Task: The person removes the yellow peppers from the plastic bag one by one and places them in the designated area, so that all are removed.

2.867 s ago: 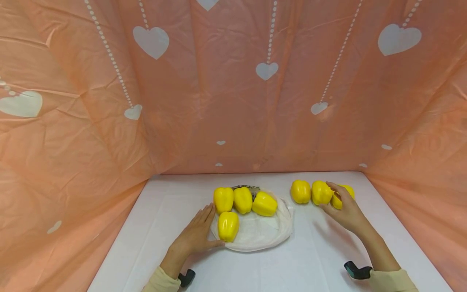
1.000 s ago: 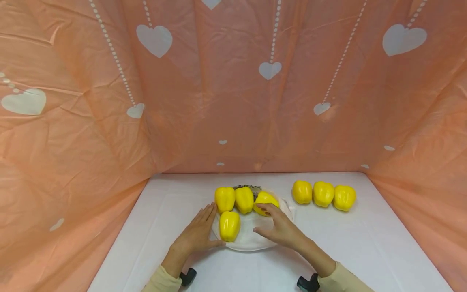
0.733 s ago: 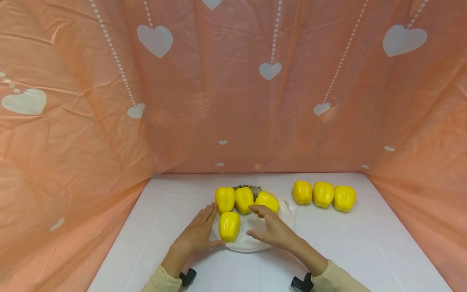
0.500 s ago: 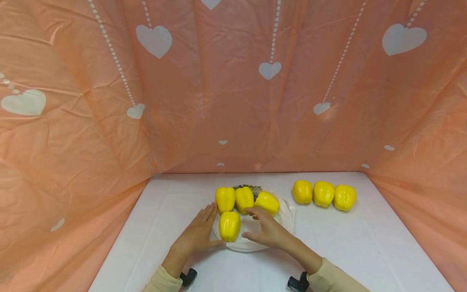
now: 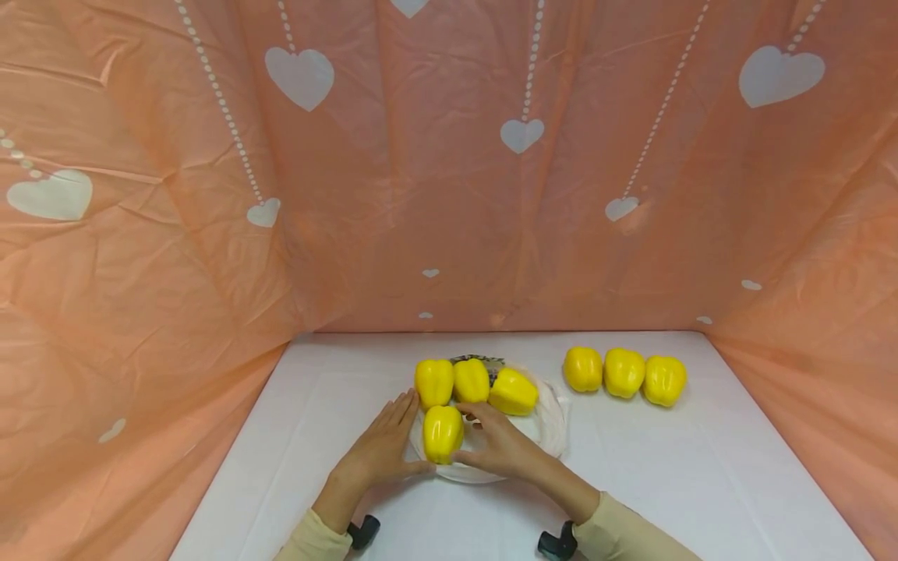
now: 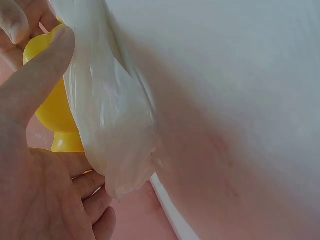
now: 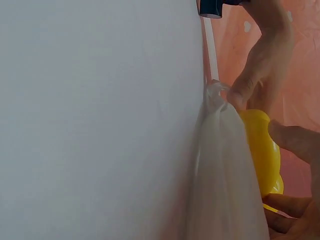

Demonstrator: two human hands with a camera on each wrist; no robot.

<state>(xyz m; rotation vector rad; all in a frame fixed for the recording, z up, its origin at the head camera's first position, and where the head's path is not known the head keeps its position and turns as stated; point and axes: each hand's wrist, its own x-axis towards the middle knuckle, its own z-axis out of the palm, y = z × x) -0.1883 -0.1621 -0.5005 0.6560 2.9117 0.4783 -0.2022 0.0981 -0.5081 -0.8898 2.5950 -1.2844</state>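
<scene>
A white plastic bag [image 5: 556, 432] with a rolled rim lies on the table, its mouth facing up. Inside it, a front yellow bell pepper [image 5: 443, 436] sits at the near left. Behind that come another yellow bell pepper [image 5: 433, 382] and a second one [image 5: 471, 379], plus a third, tilted one [image 5: 514, 392] to the right. My left hand [image 5: 375, 449] rests along the bag's left edge, fingers straight, thumb at the near rim [image 6: 107, 120]. My right hand [image 5: 503, 444] reaches over the bag, its spread thumb and fingertips right at the front pepper's right side [image 7: 262, 147].
Three more yellow bell peppers stand in a row at the back right of the white table [image 5: 631, 467]: a left one [image 5: 582, 369], a middle one [image 5: 624, 372] and a right one [image 5: 664, 381]. A patterned dark patch [image 5: 484, 362] shows behind the bag's peppers. Pink heart-print sheeting [image 5: 449, 171] surrounds the table.
My right hand has left the right pepper of the row, come left over the bag, and moved up to the front pepper. My left hand has stayed at the bag's edge.
</scene>
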